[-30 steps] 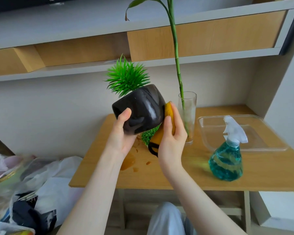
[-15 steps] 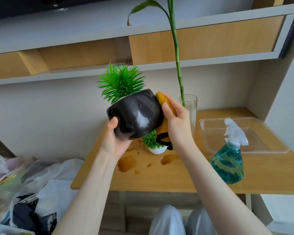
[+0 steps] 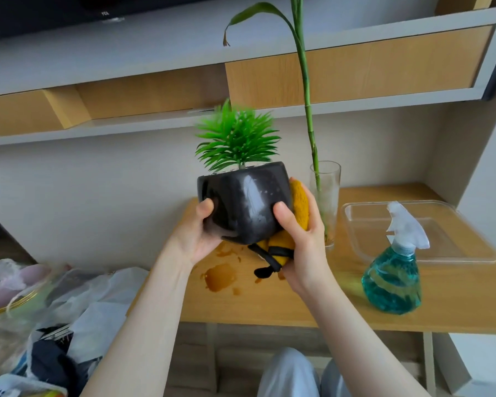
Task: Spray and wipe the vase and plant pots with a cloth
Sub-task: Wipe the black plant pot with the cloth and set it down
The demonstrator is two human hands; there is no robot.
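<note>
A glossy black plant pot point(image 3: 242, 200) with a spiky green plastic plant point(image 3: 236, 138) is held upright in the air above the wooden table point(image 3: 312, 299). My left hand point(image 3: 196, 233) grips its lower left side. My right hand point(image 3: 301, 239) holds a yellow cloth with black trim point(image 3: 298, 209) against the pot's right side and underside, thumb on the front. Wet streaks show on the pot's face. A clear glass vase point(image 3: 327, 196) with a tall green stalk stands just behind my right hand. A teal spray bottle point(image 3: 393, 276) stands at the right.
A clear plastic tray point(image 3: 455, 224) lies behind the spray bottle. Brown wet patches point(image 3: 221, 277) mark the table under the pot. Wood and grey shelves run above. Plastic bags and clutter point(image 3: 40, 310) lie low on the left. My knees point(image 3: 295, 373) show below the table edge.
The pot has turned from tilted left to upright. My right hand slid the cloth from the pot's upper right side down under its base, which now hides the small white pot behind.
</note>
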